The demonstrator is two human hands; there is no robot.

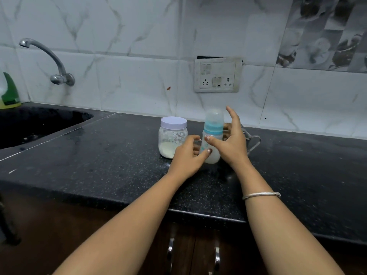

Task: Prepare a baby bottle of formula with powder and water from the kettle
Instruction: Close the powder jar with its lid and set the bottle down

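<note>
The baby bottle [213,133] stands upright on the black counter [99,159], with a blue collar, a clear cap and milky liquid in its lower part. My left hand [186,157] is at the bottle's left side, fingers loosely curled and thumb tip against its front, not wrapped round it. At the bottle's right is my right hand [232,143], fingers spread and thumb in front of the bottle. A clear powder jar [172,135] with a white lid stands just left, holding some pale powder. The steel kettle [253,140] is mostly hidden behind my right hand; only its handle shows.
A black sink [39,124] is set into the counter at the left, under a wall tap [49,60]. A green and yellow bottle [9,92] stands in the far left corner. A switch and socket plate [217,75] is on the tiled wall. Cabinet handles [170,249] lie below the counter edge.
</note>
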